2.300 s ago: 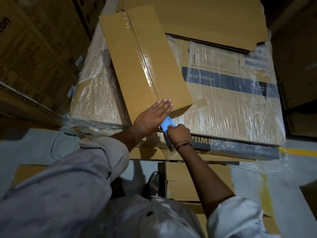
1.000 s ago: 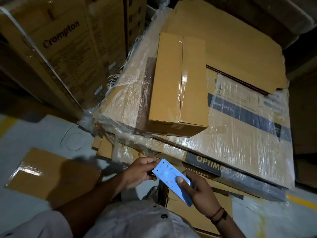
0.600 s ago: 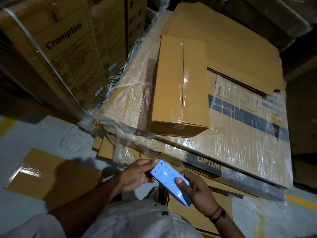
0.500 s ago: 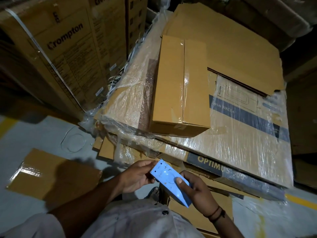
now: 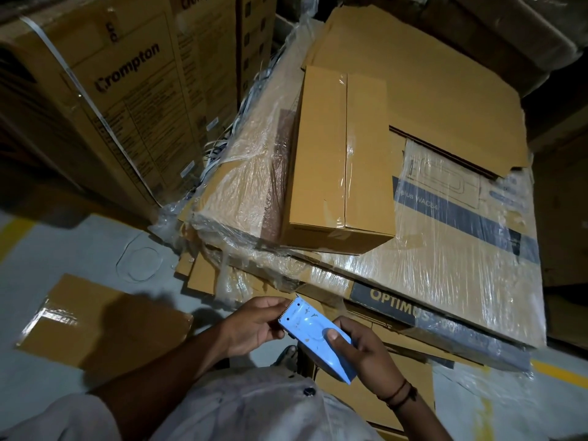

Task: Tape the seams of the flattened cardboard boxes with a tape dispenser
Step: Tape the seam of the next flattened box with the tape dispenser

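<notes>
Both hands are on the blue tape dispenser (image 5: 315, 335), down low in front of the person's shirt and well short of the boxes. The left hand (image 5: 254, 326) pinches the toothed end with curled fingers. The right hand (image 5: 362, 354) wraps round the body with the thumb pressed on top.

The brown box (image 5: 337, 160) lies on a big shrink-wrapped carton (image 5: 445, 249) that's serving as the worktop. Its flaps are closed and there's shiny clear tape running down the middle seam and over the near end. With it shut, I can't tell what's inside, if anything. The wrapped carton is sealed under its plastic too, with "OPTIMUS" printed on the side facing the person.

A flat cardboard sheet (image 5: 429, 84) lies across the far end of that carton, right beside the brown box. Another flat cardboard piece (image 5: 105, 326) with a strip of tape on it lies on the grey floor (image 5: 63, 243) to the left. Tall closed Crompton cartons (image 5: 127, 90) are stacked at the back left.
</notes>
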